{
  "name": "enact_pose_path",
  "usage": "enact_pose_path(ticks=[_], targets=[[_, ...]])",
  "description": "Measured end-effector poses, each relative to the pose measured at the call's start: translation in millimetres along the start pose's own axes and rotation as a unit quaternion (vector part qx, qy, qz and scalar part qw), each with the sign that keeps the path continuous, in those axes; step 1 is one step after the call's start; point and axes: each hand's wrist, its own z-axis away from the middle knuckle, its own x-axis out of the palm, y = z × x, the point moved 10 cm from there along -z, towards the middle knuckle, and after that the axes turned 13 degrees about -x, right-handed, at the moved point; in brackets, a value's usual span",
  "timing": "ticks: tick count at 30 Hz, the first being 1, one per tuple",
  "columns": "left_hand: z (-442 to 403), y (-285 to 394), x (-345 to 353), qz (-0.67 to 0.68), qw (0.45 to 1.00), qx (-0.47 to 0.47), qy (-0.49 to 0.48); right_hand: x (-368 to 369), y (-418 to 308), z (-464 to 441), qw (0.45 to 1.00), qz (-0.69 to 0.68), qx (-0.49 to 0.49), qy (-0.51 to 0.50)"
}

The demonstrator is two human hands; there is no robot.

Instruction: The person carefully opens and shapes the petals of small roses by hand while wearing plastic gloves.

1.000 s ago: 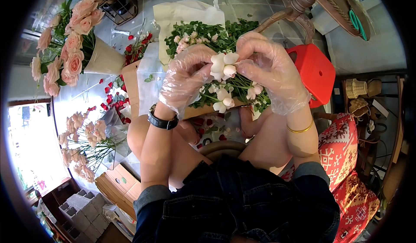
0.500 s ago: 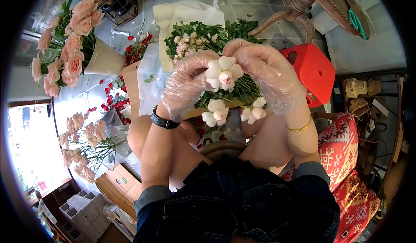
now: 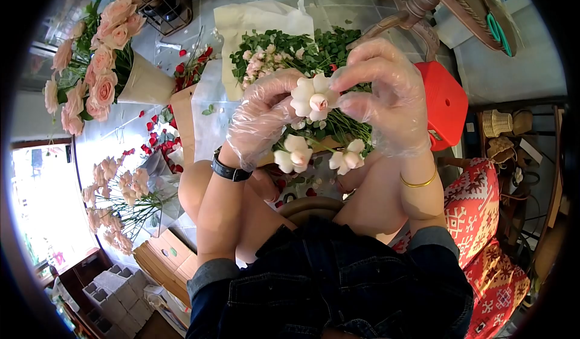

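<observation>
A white rose (image 3: 318, 102) with a pale pink centre and folded-back outer petals faces up between my hands. My left hand (image 3: 266, 112), in a clear plastic glove, is closed around its left side; the stem under the bloom is hidden. At the rose's right edge is my right hand (image 3: 386, 94), also gloved, its thumb and index finger apart beside the outer petals. Just below hang two more opened white roses, one on the left (image 3: 293, 154) and one on the right (image 3: 347, 157). Green stems (image 3: 338, 127) run behind the blooms.
Small pink roses (image 3: 263, 64) with leaves lie on brown paper (image 3: 232, 22) ahead. Pink roses (image 3: 104, 82) stand upper left, peach roses (image 3: 115, 188) below them. Red petals (image 3: 154, 139) litter the floor. A red stool (image 3: 447, 100) and carved table leg (image 3: 411, 16) are right.
My right hand has shifted slightly right and its finger and thumb have spread apart at the rose. The left hand stays on it. The two lower blooms have swung slightly left.
</observation>
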Motion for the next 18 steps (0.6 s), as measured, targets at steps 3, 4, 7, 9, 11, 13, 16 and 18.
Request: enact_pose_path(ticks=[3, 4, 7, 9, 11, 13, 16, 18], targets=[[2.9, 5.6, 4.6, 0.026, 1.000, 0.015, 0.001, 3.0, 0.8, -0.6, 1.000, 0.016, 0.008, -0.014], [3.0, 7.0, 5.5, 0.026, 1.000, 0.015, 0.001, 3.0, 1.4, -0.8, 1.000, 0.023, 0.010, -0.014], [4.5, 12.6, 9.8, 0.028, 0.999, 0.030, -0.016, 2.7, 0.9, -1.2, 0.999, 0.030, 0.003, -0.011], [4.5, 11.6, 11.1, 0.028, 0.999, 0.020, -0.023, 2.9, 0.7, -1.1, 0.999, 0.035, 0.006, -0.011], [4.2, 10.9, 10.8, 0.020, 1.000, 0.007, -0.017, 3.0, 1.1, -1.5, 0.999, 0.041, 0.010, -0.012], [3.0, 9.6, 9.2, 0.012, 1.000, -0.005, -0.011, 2.9, -2.2, -3.0, 0.998, 0.054, -0.010, -0.014], [0.1, 11.2, 11.2, -0.041, 0.999, -0.003, -0.030, 2.5, -2.5, -3.4, 0.998, 0.062, -0.003, -0.013], [0.1, 13.9, 14.5, -0.068, 0.997, 0.016, -0.041, 2.4, -2.4, -2.4, 0.998, 0.063, 0.002, -0.002]])
